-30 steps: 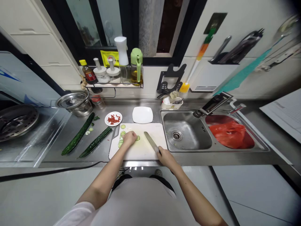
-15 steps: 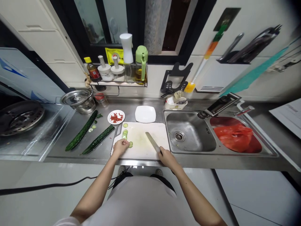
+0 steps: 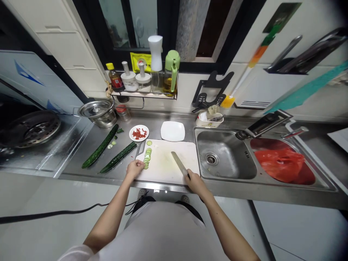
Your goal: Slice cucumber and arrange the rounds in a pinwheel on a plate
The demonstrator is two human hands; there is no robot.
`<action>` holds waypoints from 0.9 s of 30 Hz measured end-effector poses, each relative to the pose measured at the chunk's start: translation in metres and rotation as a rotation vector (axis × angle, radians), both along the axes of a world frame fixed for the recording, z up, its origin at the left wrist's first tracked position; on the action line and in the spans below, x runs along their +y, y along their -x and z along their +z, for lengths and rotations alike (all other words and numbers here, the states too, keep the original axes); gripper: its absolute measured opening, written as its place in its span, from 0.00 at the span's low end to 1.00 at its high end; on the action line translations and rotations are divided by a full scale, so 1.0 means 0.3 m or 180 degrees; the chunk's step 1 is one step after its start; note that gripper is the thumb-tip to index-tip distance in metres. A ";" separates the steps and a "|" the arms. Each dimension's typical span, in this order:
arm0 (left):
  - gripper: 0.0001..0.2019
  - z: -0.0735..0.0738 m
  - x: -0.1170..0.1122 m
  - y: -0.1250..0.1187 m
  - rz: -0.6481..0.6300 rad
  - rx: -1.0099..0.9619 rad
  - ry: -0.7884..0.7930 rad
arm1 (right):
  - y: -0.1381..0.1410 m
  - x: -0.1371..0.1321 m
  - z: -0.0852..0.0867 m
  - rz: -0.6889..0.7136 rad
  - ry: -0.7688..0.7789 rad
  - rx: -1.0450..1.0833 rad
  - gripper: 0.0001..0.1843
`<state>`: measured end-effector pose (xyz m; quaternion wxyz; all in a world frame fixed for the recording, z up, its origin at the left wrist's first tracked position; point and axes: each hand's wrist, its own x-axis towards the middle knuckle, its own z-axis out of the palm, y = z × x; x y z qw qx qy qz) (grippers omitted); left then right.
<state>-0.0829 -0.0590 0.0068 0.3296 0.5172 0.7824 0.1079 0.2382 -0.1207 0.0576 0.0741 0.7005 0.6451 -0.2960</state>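
My right hand (image 3: pixel 196 181) is closed around the handle of a kitchen knife (image 3: pixel 178 162), whose blade points away from me and rests on or just over the white cutting board (image 3: pixel 171 174). At the board's left side my left hand (image 3: pixel 135 169) pinches at the edge of a cucumber slice (image 3: pixel 146 166). That slice sits at the near end of a row of overlapping cucumber slices (image 3: pixel 147 154). Farther up lies one separate round slice (image 3: pixel 149 143). Two pieces of cucumber, a long one (image 3: pixel 100 148) and a shorter cut one (image 3: pixel 119 158), lie left of the board.
Behind the board are a plate of chopped red pieces (image 3: pixel 139 133) and a white plate (image 3: pixel 172 131). A lidded steel pot (image 3: pixel 98 113) stands at the back left. On the right is a double sink (image 3: pixel 226 154) with a red plastic bag (image 3: pixel 281 165). Bottles stand on a shelf (image 3: pixel 144 95).
My left hand has drawn a cucumber slice leftward, into line with the row. The knife and my right hand have stayed about where they were on the board. The view has shifted slightly.
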 end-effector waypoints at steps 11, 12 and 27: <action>0.07 0.033 -0.010 -0.004 -0.0018 0.0259 0.0048 | -0.003 0.003 -0.011 0.0032 -0.0020 -0.0015 0.10; 0.07 0.036 -0.011 -0.007 -0.0046 0.0329 0.0048 | -0.004 0.004 -0.012 0.0043 -0.0031 -0.0016 0.10; 0.14 0.067 0.152 -0.089 0.0044 0.0316 -0.0594 | -0.006 0.007 0.004 0.0003 0.0014 -0.0003 0.09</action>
